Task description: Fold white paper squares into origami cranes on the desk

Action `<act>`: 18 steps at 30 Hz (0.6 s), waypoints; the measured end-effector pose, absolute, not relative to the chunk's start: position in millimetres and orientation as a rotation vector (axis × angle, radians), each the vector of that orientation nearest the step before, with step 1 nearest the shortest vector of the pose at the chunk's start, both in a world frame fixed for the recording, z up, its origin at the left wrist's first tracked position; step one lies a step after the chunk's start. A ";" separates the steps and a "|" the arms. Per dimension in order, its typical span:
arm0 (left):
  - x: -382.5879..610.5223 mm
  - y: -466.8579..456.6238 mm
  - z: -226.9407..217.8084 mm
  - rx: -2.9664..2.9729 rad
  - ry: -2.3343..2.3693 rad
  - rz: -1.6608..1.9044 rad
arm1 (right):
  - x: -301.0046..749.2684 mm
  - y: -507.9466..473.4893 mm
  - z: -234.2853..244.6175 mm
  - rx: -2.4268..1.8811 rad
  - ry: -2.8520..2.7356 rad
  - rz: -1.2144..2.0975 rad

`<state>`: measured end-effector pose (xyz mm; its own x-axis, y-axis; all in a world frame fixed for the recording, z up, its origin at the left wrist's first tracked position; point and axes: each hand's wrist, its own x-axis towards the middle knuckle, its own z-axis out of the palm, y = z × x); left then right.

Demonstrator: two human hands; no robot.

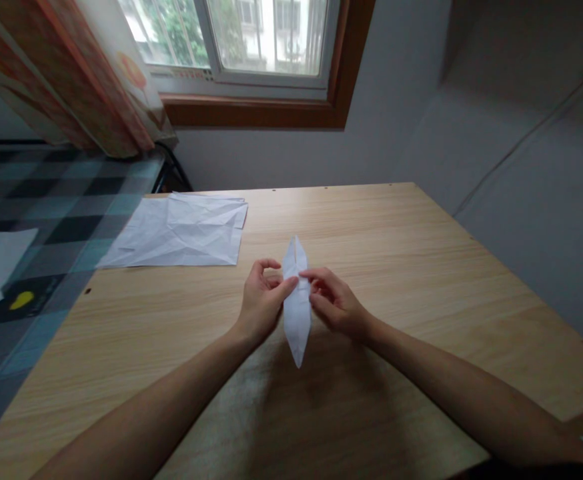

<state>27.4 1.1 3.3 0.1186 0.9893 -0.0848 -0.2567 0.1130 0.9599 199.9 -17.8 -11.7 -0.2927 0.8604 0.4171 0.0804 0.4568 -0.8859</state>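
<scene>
A narrow folded white paper (297,313), pointed at both ends, lies lengthwise on the wooden table (421,280) in front of me. My left hand (261,297) pinches its left edge near the middle, fingers curled. My right hand (334,303) pinches the right edge at the same height, thumb and forefinger on the paper. Both hands meet over the fold.
A creased stack of white paper sheets (176,230) lies at the table's far left. Left of the table is a bed with a checked cover (36,220). A window (251,40) and a curtain (71,73) are behind; grey walls stand to the right.
</scene>
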 end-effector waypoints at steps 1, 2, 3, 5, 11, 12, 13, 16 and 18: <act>27.8 0.7 3.5 1.002 0.971 1.177 | 200.9 -17.5 -10.2 -0.824 -1.752 0.928; 28.3 0.2 3.8 1.017 0.952 1.174 | 201.7 -17.1 -8.9 -0.831 -1.786 0.896; 28.7 -0.3 4.2 1.034 0.933 1.170 | 202.3 -16.5 -7.9 -0.840 -1.795 0.878; 28.8 -0.6 4.5 1.080 0.915 1.167 | 202.6 -15.0 -7.5 -0.867 -1.730 0.900; 22.4 2.5 -3.8 1.222 0.944 1.114 | 199.5 -10.6 -13.1 -0.887 -1.346 1.197; 21.7 2.4 -5.3 1.216 0.921 1.095 | 199.4 -10.1 -13.1 -0.892 -1.316 1.213; 21.4 1.9 -6.3 1.210 0.896 1.076 | 199.4 -9.7 -12.8 -0.902 -1.302 1.210; 23.4 -1.5 -4.6 1.236 0.860 1.042 | 200.3 -9.6 -10.0 -0.945 -1.320 1.128; 25.7 -3.9 -1.1 1.283 0.901 1.055 | 200.5 -10.4 -8.1 -0.963 -1.340 1.090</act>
